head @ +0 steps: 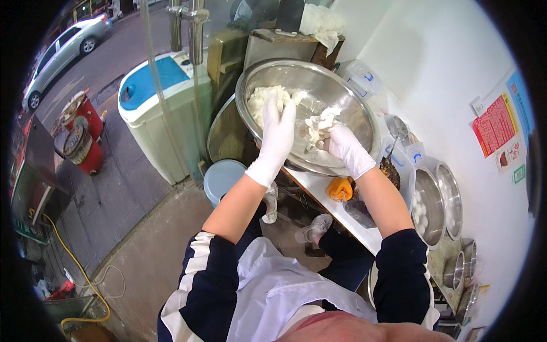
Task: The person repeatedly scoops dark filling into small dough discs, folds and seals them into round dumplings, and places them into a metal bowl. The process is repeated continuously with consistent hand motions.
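A wide stainless steel basin [307,70] stands before me, with a large lump of pale dough [257,102] at its left side. My left hand [278,122], in a white glove, rests on that lump with its fingers spread a little. My right hand [347,147], gloved too, is closed on a smaller, ragged piece of dough [320,124] over the right part of the basin. Part of its fingers is hidden by the glove's back and the dough.
Right of the basin are a plastic tub [406,164] with dark food and steel bowls [431,188], one holding white eggs. An orange cloth-like item [340,189] lies on the counter's edge. At the left stand a blue-lidded bucket [224,179] and a small washing machine [149,128].
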Available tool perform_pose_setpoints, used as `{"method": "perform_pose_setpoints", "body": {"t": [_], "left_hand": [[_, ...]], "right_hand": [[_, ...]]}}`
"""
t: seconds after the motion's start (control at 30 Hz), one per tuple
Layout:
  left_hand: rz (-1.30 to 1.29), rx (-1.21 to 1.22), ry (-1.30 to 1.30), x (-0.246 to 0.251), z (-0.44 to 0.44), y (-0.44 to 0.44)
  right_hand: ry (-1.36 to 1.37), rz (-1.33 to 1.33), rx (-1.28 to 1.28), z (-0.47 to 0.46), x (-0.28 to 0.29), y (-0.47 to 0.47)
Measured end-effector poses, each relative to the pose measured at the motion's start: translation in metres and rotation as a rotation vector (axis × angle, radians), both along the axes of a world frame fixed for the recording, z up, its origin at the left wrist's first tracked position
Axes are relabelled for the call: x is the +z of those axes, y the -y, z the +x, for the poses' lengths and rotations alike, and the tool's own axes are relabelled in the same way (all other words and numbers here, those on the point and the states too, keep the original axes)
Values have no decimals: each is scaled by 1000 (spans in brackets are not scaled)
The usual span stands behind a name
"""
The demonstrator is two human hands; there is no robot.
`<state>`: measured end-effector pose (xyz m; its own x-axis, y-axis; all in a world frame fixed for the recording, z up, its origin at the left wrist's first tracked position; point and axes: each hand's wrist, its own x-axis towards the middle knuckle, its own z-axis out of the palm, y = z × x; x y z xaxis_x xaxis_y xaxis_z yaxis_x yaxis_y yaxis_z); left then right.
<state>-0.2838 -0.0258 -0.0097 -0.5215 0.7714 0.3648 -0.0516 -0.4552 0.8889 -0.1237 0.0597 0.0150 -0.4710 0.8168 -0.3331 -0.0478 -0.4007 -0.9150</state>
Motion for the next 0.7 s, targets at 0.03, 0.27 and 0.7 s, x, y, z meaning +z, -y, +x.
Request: {"method": "perform_pose_setpoints", "body": {"t": [0.03, 0.27, 0.7], "left_hand": [[-84, -240, 319, 7, 0, -10], [-492, -757, 770, 16, 2, -44], [-422, -816, 837, 10, -15, -53]], "right_hand": [[-54, -4, 3, -2, 5, 2], [107, 148, 18, -33, 23, 17], [799, 950, 260, -41, 30, 6]]}}
